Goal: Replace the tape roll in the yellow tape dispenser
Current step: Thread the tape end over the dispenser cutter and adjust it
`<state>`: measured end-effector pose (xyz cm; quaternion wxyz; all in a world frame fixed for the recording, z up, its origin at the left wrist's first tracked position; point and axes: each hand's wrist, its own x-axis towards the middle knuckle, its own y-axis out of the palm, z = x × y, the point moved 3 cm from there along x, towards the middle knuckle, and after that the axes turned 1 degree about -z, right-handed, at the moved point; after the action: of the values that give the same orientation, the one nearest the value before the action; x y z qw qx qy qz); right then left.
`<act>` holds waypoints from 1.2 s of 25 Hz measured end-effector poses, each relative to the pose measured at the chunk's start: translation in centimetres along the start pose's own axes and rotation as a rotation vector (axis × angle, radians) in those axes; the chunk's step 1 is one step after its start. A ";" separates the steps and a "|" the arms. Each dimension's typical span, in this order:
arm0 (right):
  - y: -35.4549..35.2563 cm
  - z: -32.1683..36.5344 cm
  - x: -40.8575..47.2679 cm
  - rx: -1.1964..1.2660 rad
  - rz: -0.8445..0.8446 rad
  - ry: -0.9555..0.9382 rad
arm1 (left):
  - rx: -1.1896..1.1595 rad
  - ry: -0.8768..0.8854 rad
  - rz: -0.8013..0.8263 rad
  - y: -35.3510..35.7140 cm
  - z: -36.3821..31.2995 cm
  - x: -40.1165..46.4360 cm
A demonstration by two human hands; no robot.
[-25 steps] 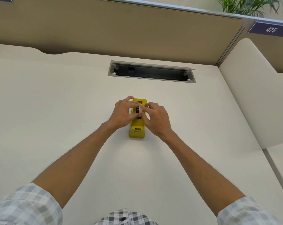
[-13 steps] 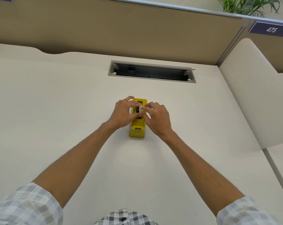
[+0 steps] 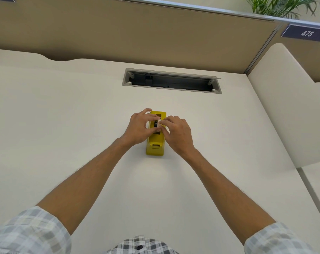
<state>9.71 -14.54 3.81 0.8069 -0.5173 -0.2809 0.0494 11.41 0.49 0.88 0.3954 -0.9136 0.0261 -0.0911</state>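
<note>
Both hands' grip (image 3: 158,123) over half-hidden tape roll (image 3: 157,123).

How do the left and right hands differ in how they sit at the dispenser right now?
The left hand comes in from the left side of the yellow tape dispenser, index finger reaching past its far end; the right hand comes from the right, fingers bunched over the middle. Both pinch the tape roll seated in the dispenser's top.

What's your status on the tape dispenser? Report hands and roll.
Left hand and right hand both pinching the tape roll over the yellow dispenser. Roll's seating hidden by fingers. Desk around it unobstructed.
</note>
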 end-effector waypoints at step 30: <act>-0.1 0.0 0.2 0.007 -0.016 0.025 | 0.049 -0.036 0.032 0.0 -0.1 0.1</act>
<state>9.86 -14.55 3.93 0.8124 -0.5128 -0.2749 0.0375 11.52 0.37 0.95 0.4193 -0.9047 0.0312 -0.0689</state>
